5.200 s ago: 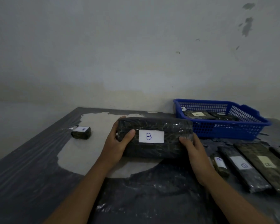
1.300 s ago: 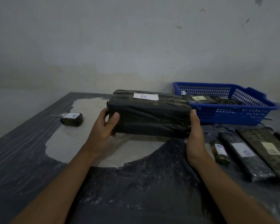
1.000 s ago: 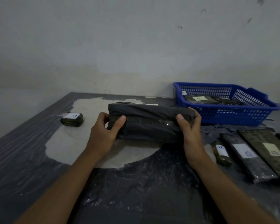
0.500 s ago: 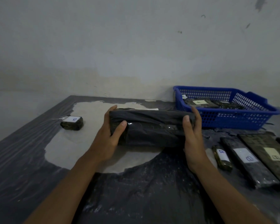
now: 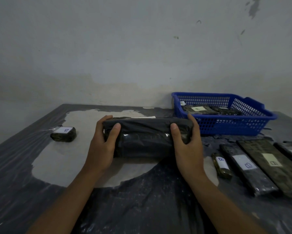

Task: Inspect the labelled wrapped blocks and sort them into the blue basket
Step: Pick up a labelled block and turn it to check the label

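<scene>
Though gripped by both hands' fingers (image 5: pixel 115 132), wrapped block (image 5: pixel 147 141), its label barely visible.

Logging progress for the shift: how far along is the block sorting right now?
Partly done. The blue basket already holds labelled blocks. In hand: the left hand and right hand grip the big wrapped block. Left: the small block at far left and the row of blocks on the right.
</scene>
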A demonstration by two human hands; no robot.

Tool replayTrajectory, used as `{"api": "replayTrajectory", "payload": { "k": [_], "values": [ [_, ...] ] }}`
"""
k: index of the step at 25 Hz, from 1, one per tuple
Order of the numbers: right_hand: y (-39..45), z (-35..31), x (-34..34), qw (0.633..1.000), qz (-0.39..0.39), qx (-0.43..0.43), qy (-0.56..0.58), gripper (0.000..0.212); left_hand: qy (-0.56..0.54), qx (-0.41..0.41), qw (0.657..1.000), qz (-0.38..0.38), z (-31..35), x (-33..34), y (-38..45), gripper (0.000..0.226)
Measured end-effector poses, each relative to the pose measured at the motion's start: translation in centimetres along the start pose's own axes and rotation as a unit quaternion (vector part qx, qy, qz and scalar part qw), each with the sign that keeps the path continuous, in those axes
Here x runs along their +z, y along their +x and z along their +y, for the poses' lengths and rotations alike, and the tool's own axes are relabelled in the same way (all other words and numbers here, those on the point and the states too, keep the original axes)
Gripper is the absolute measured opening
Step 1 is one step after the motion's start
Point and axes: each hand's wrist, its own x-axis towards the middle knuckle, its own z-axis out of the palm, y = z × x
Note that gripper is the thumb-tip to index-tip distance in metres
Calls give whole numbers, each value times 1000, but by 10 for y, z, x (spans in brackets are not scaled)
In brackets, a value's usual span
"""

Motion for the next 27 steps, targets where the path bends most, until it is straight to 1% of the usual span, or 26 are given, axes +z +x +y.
{"api": "replayTrajectory", "payload": {
  "k": [2,3,5,7,12,16,17,19,22,25,27],
  "values": [
    [-6,-4,2,999,5,-7,-38,100,31,17,999,5,0,2,-3,66],
    [-6,-5,3,999,11,-8,-52,104,57,24,998,10,1,3,-4,73],
    [-4,-6,5,997,22,-7,-70,102,91,27,995,27,4,5,-5,83],
    [-5,-6,8,996,33,-6,-80,105,95,33,994,41,7,8,-5,84],
    [-11,-6,15,992,45,-9,-115,131,87,63,994,36,8,7,-10,88],
    [-8,-4,16,991,36,-4,-126,136,107,55,992,48,10,10,-9,93],
    [-8,-4,15,991,30,-9,-127,137,105,53,992,38,10,8,-8,96],
    [-10,-2,9,989,6,-31,-142,141,101,47,994,-12,7,2,-6,107],
    [-13,1,6,978,-27,-84,-190,142,123,48,989,-71,3,-9,-2,123],
    [-11,4,7,976,-28,-99,-193,134,126,45,988,-78,1,-11,0,123],
    [-7,5,1,977,-50,-100,-179,134,115,42,988,-88,0,-14,1,119]
  ]
}}
